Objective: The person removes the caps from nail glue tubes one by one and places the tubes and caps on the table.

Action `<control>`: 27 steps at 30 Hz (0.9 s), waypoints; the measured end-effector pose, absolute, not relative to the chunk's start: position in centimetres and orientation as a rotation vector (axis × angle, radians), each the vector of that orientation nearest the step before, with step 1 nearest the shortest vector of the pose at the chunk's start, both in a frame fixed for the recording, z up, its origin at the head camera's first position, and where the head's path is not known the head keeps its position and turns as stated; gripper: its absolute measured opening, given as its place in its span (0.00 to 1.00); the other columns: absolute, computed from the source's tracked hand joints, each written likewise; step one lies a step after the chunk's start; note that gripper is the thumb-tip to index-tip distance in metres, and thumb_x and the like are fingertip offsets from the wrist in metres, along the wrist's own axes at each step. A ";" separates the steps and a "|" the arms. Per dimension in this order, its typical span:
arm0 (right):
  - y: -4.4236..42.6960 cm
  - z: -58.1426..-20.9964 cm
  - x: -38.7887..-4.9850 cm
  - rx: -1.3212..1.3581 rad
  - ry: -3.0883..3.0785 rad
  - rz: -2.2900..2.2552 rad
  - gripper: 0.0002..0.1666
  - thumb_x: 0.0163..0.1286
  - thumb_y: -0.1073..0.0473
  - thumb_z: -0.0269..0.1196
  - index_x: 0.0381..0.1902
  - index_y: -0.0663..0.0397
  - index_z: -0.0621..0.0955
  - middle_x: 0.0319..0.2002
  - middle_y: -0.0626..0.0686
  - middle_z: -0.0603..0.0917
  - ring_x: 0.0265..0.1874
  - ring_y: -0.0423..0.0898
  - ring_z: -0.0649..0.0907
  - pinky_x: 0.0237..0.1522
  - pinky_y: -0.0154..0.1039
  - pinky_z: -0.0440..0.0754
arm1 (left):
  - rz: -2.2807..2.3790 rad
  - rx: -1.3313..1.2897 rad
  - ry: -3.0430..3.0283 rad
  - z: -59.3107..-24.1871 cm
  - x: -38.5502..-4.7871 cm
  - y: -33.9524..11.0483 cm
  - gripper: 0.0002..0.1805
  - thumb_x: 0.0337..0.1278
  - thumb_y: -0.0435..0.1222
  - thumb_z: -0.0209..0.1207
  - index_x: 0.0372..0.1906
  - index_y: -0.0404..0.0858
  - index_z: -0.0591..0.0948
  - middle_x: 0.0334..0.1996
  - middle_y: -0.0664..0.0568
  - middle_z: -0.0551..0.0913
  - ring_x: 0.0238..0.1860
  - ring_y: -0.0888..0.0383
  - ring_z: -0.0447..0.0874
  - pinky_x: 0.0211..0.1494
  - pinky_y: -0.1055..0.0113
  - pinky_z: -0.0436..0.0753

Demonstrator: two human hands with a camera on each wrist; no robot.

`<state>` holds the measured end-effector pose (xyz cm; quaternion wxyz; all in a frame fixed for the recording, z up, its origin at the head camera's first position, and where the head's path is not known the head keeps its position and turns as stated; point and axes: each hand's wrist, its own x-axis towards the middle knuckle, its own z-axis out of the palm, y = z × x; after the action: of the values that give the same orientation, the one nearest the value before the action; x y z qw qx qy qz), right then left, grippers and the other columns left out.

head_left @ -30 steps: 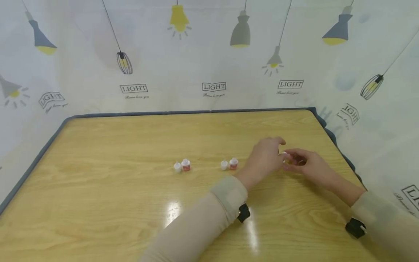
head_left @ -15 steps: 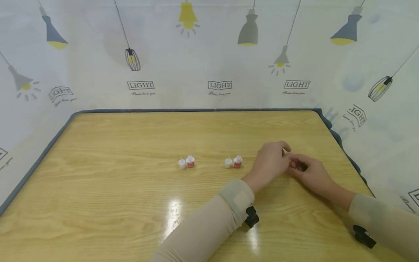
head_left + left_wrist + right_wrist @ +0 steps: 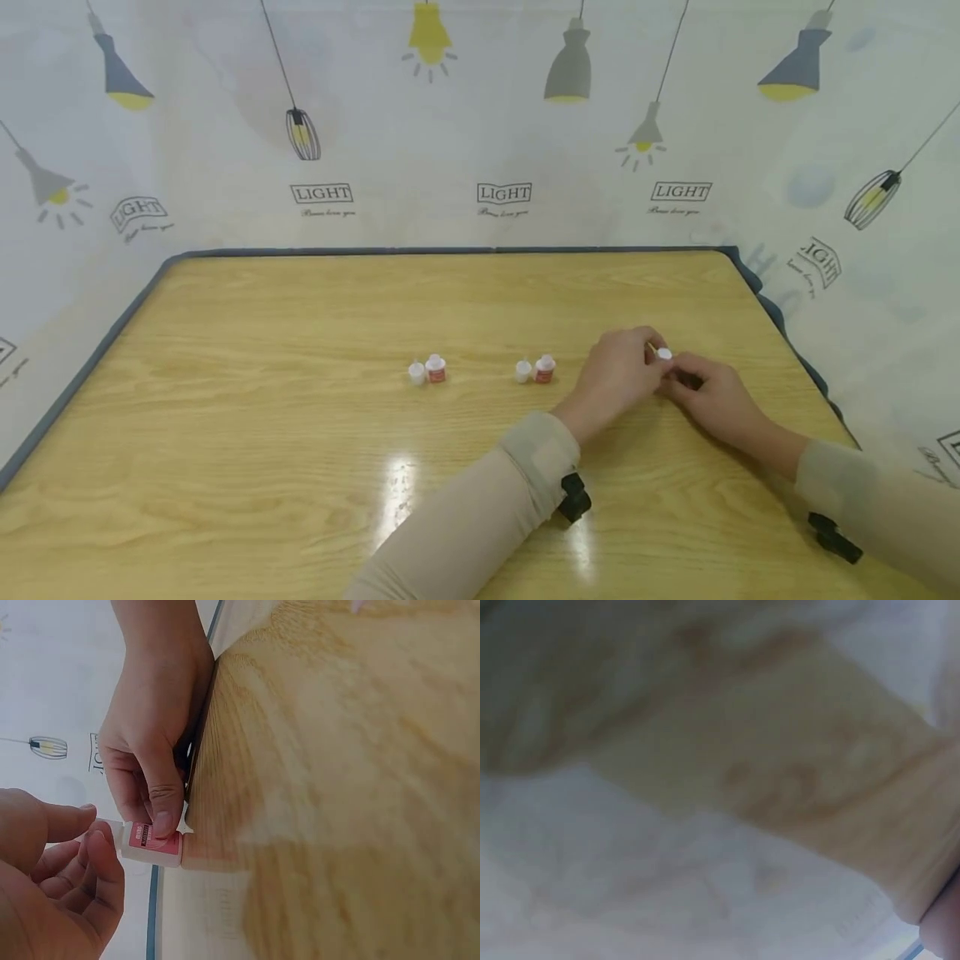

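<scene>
One small white cylindrical plastic bottle (image 3: 157, 855) with a red printed label (image 3: 171, 843) stands upright on the glossy wood-grain table (image 3: 262, 458); the right hand (image 3: 712, 392) pinches its body, the left hand (image 3: 618, 364) its white top (image 3: 112, 828). Further left stand two matching bottles (image 3: 544, 370), each just beside one small white cap-like piece (image 3: 522, 372).

Left arm (image 3: 457, 508) stretched diagonally forward, right arm (image 3: 862, 487) angled in from the side — and here the left hand (image 3: 619, 364) and right hand (image 3: 708, 392) sit just beside each other, thumbs (image 3: 160, 780) and fingers (image 3: 107, 866) curled into a pinch on both!
</scene>
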<state>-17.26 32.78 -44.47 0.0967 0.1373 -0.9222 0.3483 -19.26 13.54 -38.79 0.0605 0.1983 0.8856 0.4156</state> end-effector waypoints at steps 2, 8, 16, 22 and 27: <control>32.8 -44.5 -17.2 0.422 -2.716 1.022 0.08 0.70 0.68 0.71 0.45 0.55 0.90 0.36 0.50 0.88 0.35 0.26 0.77 0.40 0.20 0.73 | 1.259 0.599 2.686 -38.7 -19.2 13.6 0.05 0.75 0.43 0.65 0.47 0.49 0.86 0.30 0.62 0.84 0.25 0.68 0.78 0.29 0.76 0.76; 32.9 -44.5 -17.1 0.440 -2.716 1.010 0.13 0.70 0.69 0.71 0.51 0.59 0.91 0.41 0.52 0.90 0.38 0.23 0.78 0.43 0.16 0.73 | 1.232 0.559 2.721 -38.6 -19.1 13.8 0.05 0.74 0.44 0.65 0.47 0.50 0.87 0.32 0.63 0.86 0.26 0.69 0.79 0.29 0.77 0.77; 33.0 -44.6 -17.1 0.469 -2.687 1.037 0.14 0.68 0.69 0.73 0.52 0.58 0.91 0.39 0.42 0.89 0.37 0.24 0.78 0.41 0.17 0.74 | 1.275 0.536 2.707 -39.1 -19.2 13.9 0.06 0.72 0.47 0.67 0.45 0.51 0.86 0.34 0.64 0.87 0.29 0.70 0.79 0.31 0.78 0.77; 33.3 -44.7 -17.4 0.468 -2.670 1.042 0.14 0.66 0.70 0.74 0.49 0.57 0.92 0.38 0.26 0.83 0.38 0.22 0.78 0.43 0.16 0.74 | 1.247 0.548 2.758 -39.3 -19.4 14.1 0.11 0.69 0.50 0.70 0.42 0.50 0.82 0.29 0.65 0.82 0.26 0.68 0.77 0.29 0.76 0.74; 33.2 -44.9 -17.5 0.490 -2.666 1.058 0.13 0.66 0.71 0.73 0.48 0.58 0.92 0.37 0.25 0.83 0.39 0.21 0.79 0.44 0.16 0.75 | 1.184 0.516 2.791 -39.1 -19.3 14.3 0.14 0.67 0.52 0.70 0.39 0.50 0.80 0.28 0.65 0.82 0.25 0.68 0.77 0.27 0.75 0.73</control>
<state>-17.52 33.20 -44.92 0.1154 0.1672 -0.9101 0.3612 -19.29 14.28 -39.14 0.0333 0.1678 0.9071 0.3847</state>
